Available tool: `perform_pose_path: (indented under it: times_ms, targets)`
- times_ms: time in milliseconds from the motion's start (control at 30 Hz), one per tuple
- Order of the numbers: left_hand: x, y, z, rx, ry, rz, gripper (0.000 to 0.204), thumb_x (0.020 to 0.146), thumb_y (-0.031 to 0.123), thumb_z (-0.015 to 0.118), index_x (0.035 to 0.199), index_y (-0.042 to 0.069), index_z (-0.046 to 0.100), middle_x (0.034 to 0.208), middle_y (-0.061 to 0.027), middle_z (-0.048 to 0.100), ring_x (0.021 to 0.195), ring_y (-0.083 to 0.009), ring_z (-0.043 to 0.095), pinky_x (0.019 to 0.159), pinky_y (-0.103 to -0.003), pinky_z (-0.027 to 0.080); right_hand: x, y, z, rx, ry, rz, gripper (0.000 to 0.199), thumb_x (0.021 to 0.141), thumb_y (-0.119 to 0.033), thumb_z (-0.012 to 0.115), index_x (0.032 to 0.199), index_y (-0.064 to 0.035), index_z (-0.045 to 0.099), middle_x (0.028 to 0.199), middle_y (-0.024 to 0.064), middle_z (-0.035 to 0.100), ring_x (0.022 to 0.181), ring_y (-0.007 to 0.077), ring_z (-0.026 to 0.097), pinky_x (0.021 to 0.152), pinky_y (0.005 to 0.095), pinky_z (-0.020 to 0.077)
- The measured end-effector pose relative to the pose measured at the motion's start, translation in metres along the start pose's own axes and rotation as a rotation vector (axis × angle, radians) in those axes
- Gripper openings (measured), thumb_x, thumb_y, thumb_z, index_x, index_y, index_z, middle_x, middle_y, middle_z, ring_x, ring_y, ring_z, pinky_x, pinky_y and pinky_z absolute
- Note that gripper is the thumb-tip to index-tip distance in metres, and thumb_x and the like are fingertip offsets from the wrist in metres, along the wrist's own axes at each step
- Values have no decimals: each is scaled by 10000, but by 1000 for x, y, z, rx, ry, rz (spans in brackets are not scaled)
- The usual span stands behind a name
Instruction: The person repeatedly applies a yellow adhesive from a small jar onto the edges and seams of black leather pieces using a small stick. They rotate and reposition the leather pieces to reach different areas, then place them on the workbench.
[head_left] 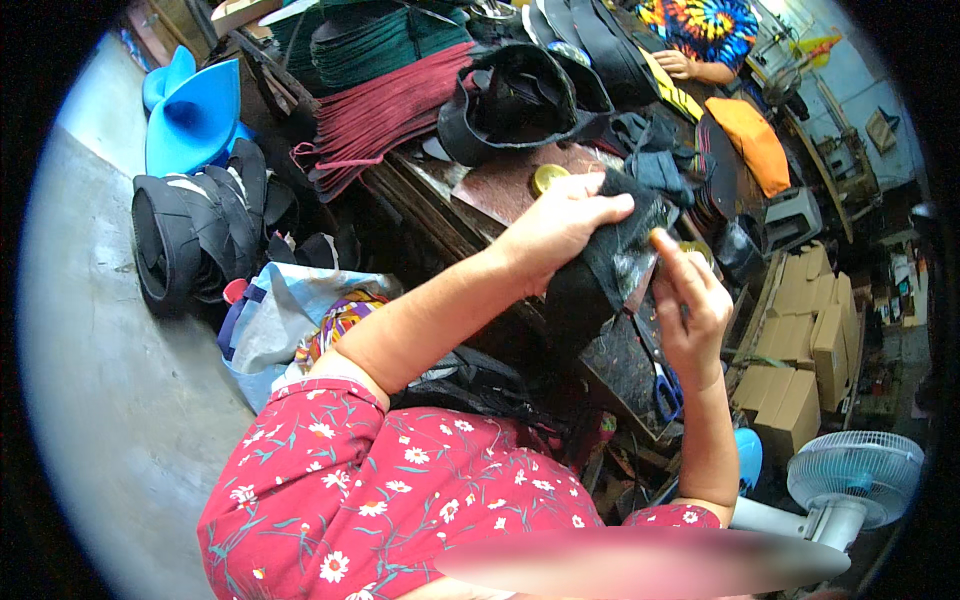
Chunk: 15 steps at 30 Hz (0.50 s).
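My left hand [560, 225] grips the top of a black fabric piece [600, 270] held above the dark worktable [500, 190]. My right hand [690, 310] is at the piece's right edge, its index finger raised and its fingertip pressing on the fabric; whether it pinches something small I cannot tell. A pair of blue-handled scissors [668, 385] lies on the table below my right hand. A round yellow tin lid [548, 177] sits just beyond my left hand.
Black hat shapes [515, 100] and stacks of red [385, 110] and green [380, 45] fabric cover the table's far end. Another person's hand [675, 63] rests at the back. Cardboard boxes [800, 340] and a fan [855, 475] stand right. Black hats [195, 235] and a bag [280, 320] lie left.
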<state>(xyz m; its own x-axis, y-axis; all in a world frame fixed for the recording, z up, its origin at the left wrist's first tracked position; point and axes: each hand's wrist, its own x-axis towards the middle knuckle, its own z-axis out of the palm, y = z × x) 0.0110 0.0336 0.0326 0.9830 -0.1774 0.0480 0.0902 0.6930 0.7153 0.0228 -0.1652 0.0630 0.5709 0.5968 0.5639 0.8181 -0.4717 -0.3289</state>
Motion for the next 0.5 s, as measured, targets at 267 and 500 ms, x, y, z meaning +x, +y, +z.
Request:
perform_pose_path:
  times_ms: [267, 500]
  targets:
    - [0, -5, 2, -1, -23, -29, 225, 939, 152, 599, 1104, 8, 649, 952, -34, 696, 769, -109, 658, 719, -259, 546, -3, -1, 0, 109, -33, -5, 517, 760, 49, 557, 1267, -22, 630, 781, 127, 605, 661, 233, 591, 666, 321, 500]
    - [1, -9, 8, 34, -27, 37, 210, 944, 121, 578, 1113, 10, 633, 936, -53, 697, 756, -110, 661, 677, -263, 556, -7, 9, -3, 16, 24, 92, 457, 834, -24, 596, 1282, -99, 641, 773, 103, 593, 644, 220, 584, 640, 325, 491]
